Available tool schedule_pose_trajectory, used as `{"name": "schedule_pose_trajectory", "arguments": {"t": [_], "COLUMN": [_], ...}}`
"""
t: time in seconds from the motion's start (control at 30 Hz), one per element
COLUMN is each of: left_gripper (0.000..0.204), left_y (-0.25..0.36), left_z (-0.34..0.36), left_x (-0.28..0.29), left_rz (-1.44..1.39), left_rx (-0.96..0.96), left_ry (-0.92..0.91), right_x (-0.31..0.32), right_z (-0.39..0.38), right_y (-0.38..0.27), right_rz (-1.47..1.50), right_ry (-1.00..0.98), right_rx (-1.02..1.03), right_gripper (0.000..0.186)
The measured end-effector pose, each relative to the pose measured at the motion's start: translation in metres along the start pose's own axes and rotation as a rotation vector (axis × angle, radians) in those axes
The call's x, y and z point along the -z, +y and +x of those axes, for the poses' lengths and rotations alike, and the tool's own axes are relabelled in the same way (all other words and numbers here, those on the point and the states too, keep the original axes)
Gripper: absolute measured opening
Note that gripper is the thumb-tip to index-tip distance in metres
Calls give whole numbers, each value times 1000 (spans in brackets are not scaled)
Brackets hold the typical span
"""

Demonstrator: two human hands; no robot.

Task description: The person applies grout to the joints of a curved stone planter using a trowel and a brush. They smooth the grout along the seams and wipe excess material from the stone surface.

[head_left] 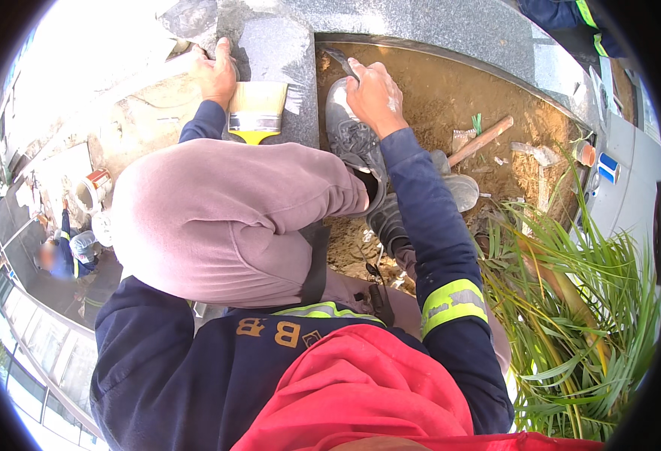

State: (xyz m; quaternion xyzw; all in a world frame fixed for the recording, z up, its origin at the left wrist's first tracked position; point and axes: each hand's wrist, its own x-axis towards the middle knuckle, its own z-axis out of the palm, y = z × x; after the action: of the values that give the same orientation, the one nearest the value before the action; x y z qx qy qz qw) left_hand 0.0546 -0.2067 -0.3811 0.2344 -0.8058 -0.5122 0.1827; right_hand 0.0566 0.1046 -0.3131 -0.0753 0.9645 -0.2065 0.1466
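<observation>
Right hand clenched on trowel, blade pointing up-left into soil seam by granite curb. Left hand gripping slab edge, brush just beside, handle toward knee. Left nearer brush.

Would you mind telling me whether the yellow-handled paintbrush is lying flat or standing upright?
Lying flat. The paintbrush rests broadside on the grey stone slab, bristles pointing away from the person, beside the left hand, which does not hold it.

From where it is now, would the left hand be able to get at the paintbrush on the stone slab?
Probably yes: the left hand rests on the stone slab right beside the paintbrush, with nothing between them.
</observation>
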Motion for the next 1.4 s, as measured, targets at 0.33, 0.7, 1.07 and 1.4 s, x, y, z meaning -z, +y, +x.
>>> {"name": "schedule_pose_trajectory", "arguments": {"t": [0.33, 0.7, 1.07, 1.4], "left_gripper": [55, 49, 62, 32], "left_y": [-1, -8, 0, -2], "left_z": [0, 2, -1, 1], "left_x": [-1, 4, 1, 2], "left_rz": [-117, 42, -71, -48], "left_rx": [-45, -59, 43, -37], "left_ry": [-12, 16, 1, -3], "right_x": [-5, 3, 4, 5], "right_z": [23, 41, 29, 23], "right_y": [-3, 2, 15, 16], "right_rz": [-23, 69, 24, 68], "right_ry": [29, 9, -50, 66], "right_rx": [77, 71, 60, 104], "right_gripper": [33, 35, 36, 34]}}
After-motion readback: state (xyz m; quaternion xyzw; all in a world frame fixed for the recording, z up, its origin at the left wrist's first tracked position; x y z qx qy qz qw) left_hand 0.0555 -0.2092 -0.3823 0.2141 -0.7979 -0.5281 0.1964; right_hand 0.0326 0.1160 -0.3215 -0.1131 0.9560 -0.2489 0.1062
